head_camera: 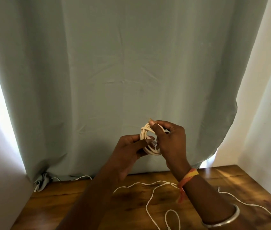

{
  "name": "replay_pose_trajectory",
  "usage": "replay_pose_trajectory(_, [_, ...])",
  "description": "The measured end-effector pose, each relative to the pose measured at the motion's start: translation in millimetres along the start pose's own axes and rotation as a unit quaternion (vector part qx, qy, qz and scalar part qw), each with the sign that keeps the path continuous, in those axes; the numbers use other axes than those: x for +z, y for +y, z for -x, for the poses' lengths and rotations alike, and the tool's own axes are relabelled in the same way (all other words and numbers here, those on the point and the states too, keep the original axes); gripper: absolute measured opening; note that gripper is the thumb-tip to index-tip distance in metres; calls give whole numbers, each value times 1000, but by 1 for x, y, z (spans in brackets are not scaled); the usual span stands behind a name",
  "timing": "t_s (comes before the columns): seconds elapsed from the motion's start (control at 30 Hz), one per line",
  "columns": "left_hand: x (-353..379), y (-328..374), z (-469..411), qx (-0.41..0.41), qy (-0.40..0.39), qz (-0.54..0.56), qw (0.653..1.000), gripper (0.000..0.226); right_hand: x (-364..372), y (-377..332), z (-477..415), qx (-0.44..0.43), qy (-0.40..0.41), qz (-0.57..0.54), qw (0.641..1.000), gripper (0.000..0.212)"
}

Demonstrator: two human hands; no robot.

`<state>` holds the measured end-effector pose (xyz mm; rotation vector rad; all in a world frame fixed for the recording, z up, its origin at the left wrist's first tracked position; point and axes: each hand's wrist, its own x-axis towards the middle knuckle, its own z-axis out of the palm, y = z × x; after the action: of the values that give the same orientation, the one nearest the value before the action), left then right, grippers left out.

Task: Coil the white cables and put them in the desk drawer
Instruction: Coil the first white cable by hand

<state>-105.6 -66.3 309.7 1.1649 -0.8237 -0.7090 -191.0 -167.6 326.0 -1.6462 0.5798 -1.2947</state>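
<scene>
Above the desk [65,205], the left hand [129,150] grips the coil [142,133] by its side and the right hand [171,140] pinches its top; if either slackens before the plug [154,143] is tucked, the loops could spring apart onto the loose cable [148,202] below.

The wooden worktop [81,205] carries a bunched curtain hem [40,180] at its back corner. Just right of the hem, a short stretch of white cable [83,176] lies along the back edge. Further right of the hem and nearer, a thin white cable [146,206] sprawls in loose loops. Farthest from the hem, a second white cable [250,204] trails.
</scene>
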Motion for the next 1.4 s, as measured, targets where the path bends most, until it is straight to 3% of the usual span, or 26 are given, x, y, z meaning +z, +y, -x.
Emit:
replay_pose_trajectory(0.13, [-5,3,1,-46,-32,33,998,23,-2,4,0,5,-12,18,1000,17])
replay_pose_trajectory(0.33, [-1,-2,0,-119,12,122,985,22,1,5,-2,4,-62,25,998,17])
replay_pose_trajectory(0.5, [7,-10,0,-59,34,62,996,20,0,6,2,40,-57,-23,997,18])
replay_pose_trajectory(0.63, [9,-20,-2,59,117,-126,983,14,0,2,3,58,-84,-41,994,18])
replay_pose_trajectory(0.73, [9,-22,-2,123,179,-238,947,20,-2,-1,3,65,-88,-48,993,19])
replay_pose_trajectory(0.9, [8,-25,2,267,236,-318,879,45,-4,-1,4,84,-84,-60,991,19])
replay_pose_trajectory(0.93, [5,-28,2,323,233,-355,846,46,-4,0,5,91,-87,-63,990,20])
replay_pose_trajectory(1.03, [-4,-37,2,473,211,-494,698,27,-1,0,7,106,-94,-79,987,19])
replay_pose_trajectory(1.1, [-7,-40,2,507,197,-528,652,23,0,0,8,108,-97,-87,986,18])
replay_pose_trajectory(1.2, [-11,-37,1,519,181,-563,617,21,2,1,7,105,-86,-93,986,17])
replay_pose_trajectory(1.4, [-18,-31,-2,559,103,-565,598,11,5,6,5,74,-49,-54,995,17])
